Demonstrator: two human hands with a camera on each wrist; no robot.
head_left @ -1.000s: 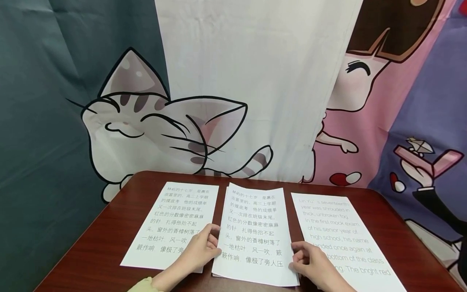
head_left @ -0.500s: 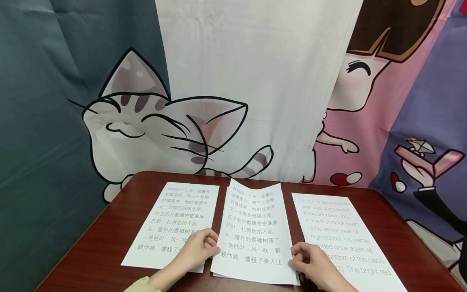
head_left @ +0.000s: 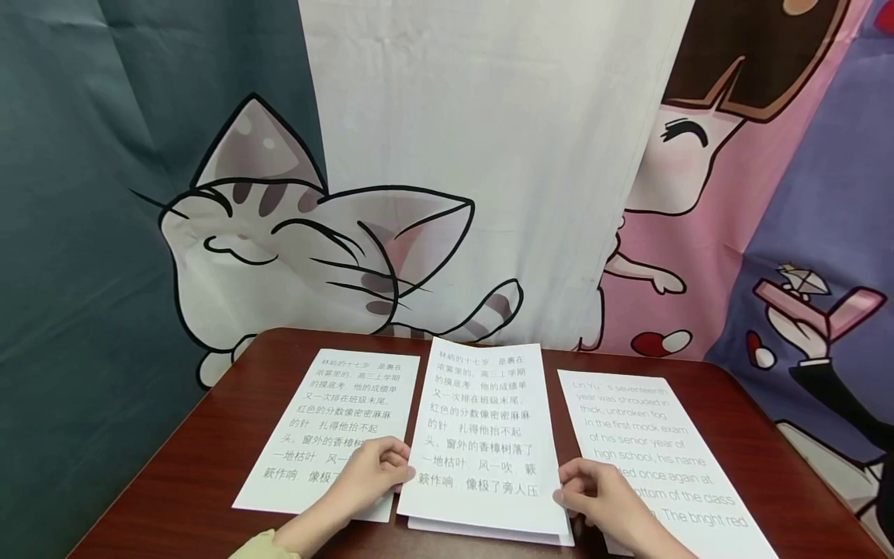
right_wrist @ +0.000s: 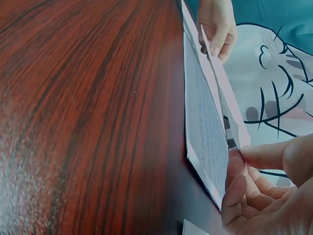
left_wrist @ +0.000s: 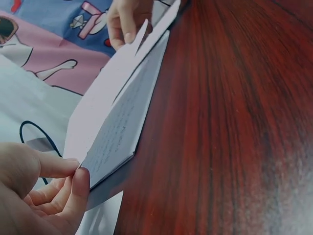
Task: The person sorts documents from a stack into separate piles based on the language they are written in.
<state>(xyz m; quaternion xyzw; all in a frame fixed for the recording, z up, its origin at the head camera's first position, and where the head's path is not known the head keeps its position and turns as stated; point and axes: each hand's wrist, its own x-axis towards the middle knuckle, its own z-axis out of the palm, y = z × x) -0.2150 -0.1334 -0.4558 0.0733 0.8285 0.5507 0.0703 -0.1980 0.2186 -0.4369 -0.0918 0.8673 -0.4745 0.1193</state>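
A white sheet of paper (head_left: 482, 435), printed with Chinese text, is raised slightly above the middle stack of paper (head_left: 489, 531). My left hand (head_left: 372, 475) pinches the sheet's left edge between thumb and fingers, low down. On the opposite edge, my right hand (head_left: 606, 497) pinches it the same way. In the left wrist view a gap shows between the lifted sheet and the printed stack (left_wrist: 120, 125) lying on the table. The right wrist view shows the fingers (right_wrist: 237, 164) at the sheet's edge, above the stack (right_wrist: 201, 117).
To the left lies another paper with Chinese text (head_left: 342, 411), partly behind my left hand. An English-text paper (head_left: 646, 435) lies to the right, partly covered by my right hand. The red-brown wooden table (head_left: 181, 458) backs onto a cartoon-printed curtain (head_left: 482, 155).
The top sheet has come up off the middle stack and shifted slightly left, uncovering more of the stack's near edge. Both hands keep hold; the left has moved slightly left.
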